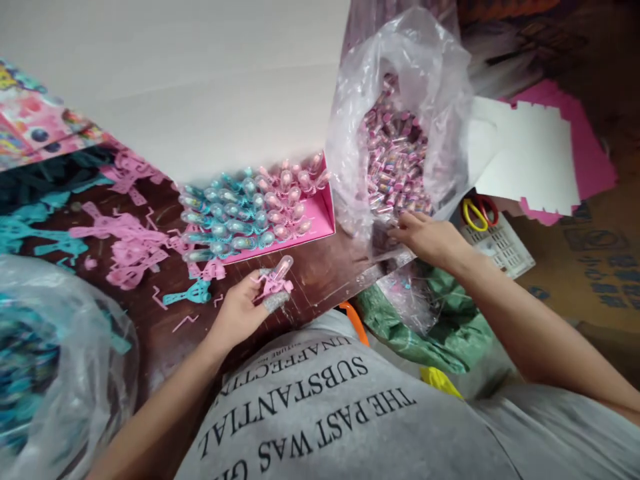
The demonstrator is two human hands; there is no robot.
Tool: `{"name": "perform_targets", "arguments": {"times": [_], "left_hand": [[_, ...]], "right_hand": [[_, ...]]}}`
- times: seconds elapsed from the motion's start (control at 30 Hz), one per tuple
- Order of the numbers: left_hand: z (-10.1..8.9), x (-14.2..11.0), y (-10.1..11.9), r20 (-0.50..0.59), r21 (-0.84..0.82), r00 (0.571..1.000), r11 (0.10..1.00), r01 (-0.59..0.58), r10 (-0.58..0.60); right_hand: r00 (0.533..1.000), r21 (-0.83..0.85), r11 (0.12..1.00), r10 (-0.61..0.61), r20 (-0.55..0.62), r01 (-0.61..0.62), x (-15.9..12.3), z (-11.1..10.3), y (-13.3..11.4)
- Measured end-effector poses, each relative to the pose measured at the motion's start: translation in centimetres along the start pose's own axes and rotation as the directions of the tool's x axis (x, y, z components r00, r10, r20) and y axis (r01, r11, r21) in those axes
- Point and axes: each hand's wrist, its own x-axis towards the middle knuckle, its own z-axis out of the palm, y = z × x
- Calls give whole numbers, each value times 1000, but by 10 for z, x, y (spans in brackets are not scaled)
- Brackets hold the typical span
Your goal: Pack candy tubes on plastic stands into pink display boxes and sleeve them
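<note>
My left hand (243,308) is closed round a small pink toy piece (277,279) with a clear capsule on top, held just above the dark wooden table (320,273). A grey cover sits on its thumb tip. My right hand (425,239) reaches into the mouth of a clear plastic bag (400,80) full of small pink capsules (397,167); its fingertips are curled at the bag's lower edge, and what they pinch is hidden. Between the hands lies a pink tray (320,217) lined with rows of blue and pink assembled pieces (250,207).
Loose pink frames (125,243) and teal frames (30,230) litter the table at left. Another clear bag (55,360) of teal parts sits at the near left. White and pink card sheets (530,157), a white basket (500,243) with rings and a green bag (440,327) lie at right.
</note>
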Motion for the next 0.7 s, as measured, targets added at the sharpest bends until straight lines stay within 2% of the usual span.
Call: {"name": "perform_targets", "arguments": {"times": [0.03, 0.1, 0.17, 0.2, 0.27, 0.33, 0.37, 0.43, 0.53, 0.6, 0.67, 0.7], "left_hand": [[3, 1, 0, -29, -55, 999, 998, 31, -32], [8, 3, 6, -57, -170, 993, 981, 88, -99], [12, 5, 14, -35, -277, 981, 945, 175, -192], [13, 5, 18, -10, -321, 969, 919, 230, -246], [15, 4, 23, 52, -389, 942, 862, 326, -333], [17, 2, 24, 100, -440, 926, 819, 369, -364], [18, 1, 23, 112, -457, 925, 808, 372, -363], [19, -2, 20, 111, -481, 932, 802, 355, -346], [18, -5, 16, 69, -475, 958, 835, 278, -279], [18, -7, 17, 14, -434, 985, 887, 159, -170], [18, -10, 20, -85, -326, 996, 945, -11, -18], [18, -11, 23, -136, -237, 989, 967, -97, 65]], "right_hand": [[999, -3, 999, -41, 8, 41, 1, 1, 4], [994, 28, 996, -77, -77, 79, 5, -1, -5], [975, 199, 974, -67, -213, 110, 10, -9, -35], [964, 337, 931, -52, -262, 141, 12, -12, -55], [954, 630, 735, -76, -290, 250, 17, -15, -100], [941, 779, 534, -119, -316, 329, 25, -10, -140], [938, 817, 466, -114, -326, 340, 29, -6, -154], [944, 854, 405, -96, -315, 326, 37, 2, -172], [961, 866, 417, -122, -247, 275, 41, 6, -178], [974, 879, 422, -125, -187, 223, 41, 4, -178], [993, 925, 369, -93, -66, 96, 40, 3, -179], [997, 946, 324, -74, 15, 10, 40, 3, -181]]}}
